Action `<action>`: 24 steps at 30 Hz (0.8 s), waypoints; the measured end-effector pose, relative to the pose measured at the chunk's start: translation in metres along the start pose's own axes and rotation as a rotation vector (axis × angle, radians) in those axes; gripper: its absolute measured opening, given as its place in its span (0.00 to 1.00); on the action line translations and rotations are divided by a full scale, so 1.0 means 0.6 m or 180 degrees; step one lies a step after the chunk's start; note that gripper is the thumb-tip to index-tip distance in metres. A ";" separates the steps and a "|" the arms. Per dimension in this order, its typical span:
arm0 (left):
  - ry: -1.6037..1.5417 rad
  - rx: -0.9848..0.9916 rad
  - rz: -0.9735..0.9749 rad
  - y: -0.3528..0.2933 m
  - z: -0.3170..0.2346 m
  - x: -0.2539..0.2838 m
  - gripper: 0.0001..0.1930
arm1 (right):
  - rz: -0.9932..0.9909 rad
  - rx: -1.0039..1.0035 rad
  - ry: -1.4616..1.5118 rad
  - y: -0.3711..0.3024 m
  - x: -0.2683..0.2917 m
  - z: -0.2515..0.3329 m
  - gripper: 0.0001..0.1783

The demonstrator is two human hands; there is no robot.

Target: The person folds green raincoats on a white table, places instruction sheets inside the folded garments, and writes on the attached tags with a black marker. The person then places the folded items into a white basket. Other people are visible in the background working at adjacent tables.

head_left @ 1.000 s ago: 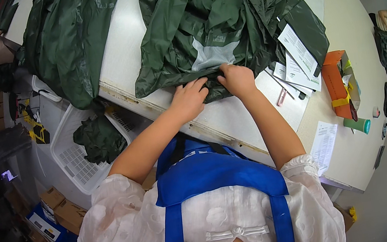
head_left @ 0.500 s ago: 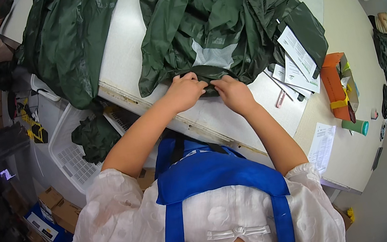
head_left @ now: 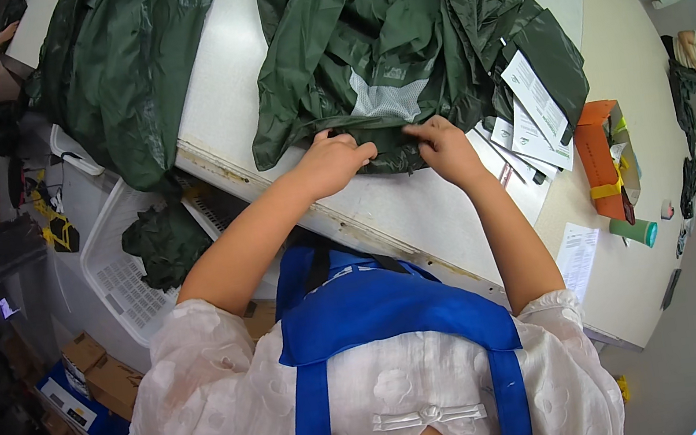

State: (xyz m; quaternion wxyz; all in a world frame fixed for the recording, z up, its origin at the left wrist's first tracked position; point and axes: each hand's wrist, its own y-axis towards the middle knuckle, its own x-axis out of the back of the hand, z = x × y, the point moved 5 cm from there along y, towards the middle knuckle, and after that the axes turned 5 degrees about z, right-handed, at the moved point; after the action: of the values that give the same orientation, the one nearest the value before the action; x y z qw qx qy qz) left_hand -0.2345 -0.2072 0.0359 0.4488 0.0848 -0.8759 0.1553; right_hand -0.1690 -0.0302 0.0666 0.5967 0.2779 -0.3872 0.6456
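Note:
A dark green garment of thin, slightly shiny fabric lies rumpled on the white table in front of me. A patch of white mesh shows inside it, just beyond its near hem. My left hand is closed on the hem, thumb and fingers pinching the fabric. To the right, my right hand is also closed at the same hem, its index finger and thumb against the cloth and the other fingers curled in. A short strip of hem spans the space between both hands.
Another green garment hangs over the table's left edge, above a white basket holding dark green cloth. On the right are white printed papers, an orange box, a green cylinder and a paper sheet.
My right hand has moved a little to the right, widening the space between my hands. The strip of hem between them now lies more exposed. My left hand has stayed nearly in place.

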 end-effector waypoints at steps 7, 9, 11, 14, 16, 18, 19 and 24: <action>0.0185 0.0161 -0.0049 0.004 0.003 -0.004 0.26 | 0.0883 -0.0555 0.0048 0.017 -0.017 0.030 0.11; 0.0218 0.0224 -0.0001 0.007 0.007 -0.002 0.30 | 0.0141 0.0264 0.0270 0.023 -0.024 0.055 0.12; 0.0117 0.0267 0.0041 0.011 0.006 0.006 0.31 | -0.0316 0.0918 0.0539 0.021 -0.043 0.061 0.13; 0.0167 0.0352 0.0066 0.014 0.006 0.011 0.32 | -0.0143 0.0693 0.0135 0.014 -0.051 0.065 0.17; 0.0119 0.0581 0.0245 0.018 0.012 0.016 0.33 | 0.0149 0.0336 -0.1164 -0.004 -0.038 0.068 0.22; 0.0026 0.0691 0.0276 0.018 0.014 0.017 0.32 | 0.0318 0.0092 -0.1334 -0.016 -0.022 0.056 0.25; -0.0034 0.0675 0.0218 0.019 0.013 0.018 0.30 | -0.0186 0.0300 -0.1624 -0.025 -0.017 0.060 0.25; -0.0190 0.0655 -0.0496 0.030 0.015 0.003 0.13 | 0.0014 0.0234 -0.2047 -0.026 -0.008 0.040 0.16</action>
State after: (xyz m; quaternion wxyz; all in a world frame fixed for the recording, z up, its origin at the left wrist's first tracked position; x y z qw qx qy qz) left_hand -0.2475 -0.1936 0.0286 0.4222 0.2028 -0.8591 0.2064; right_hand -0.1556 -0.0528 0.0783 0.4319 0.4882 -0.5329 0.5396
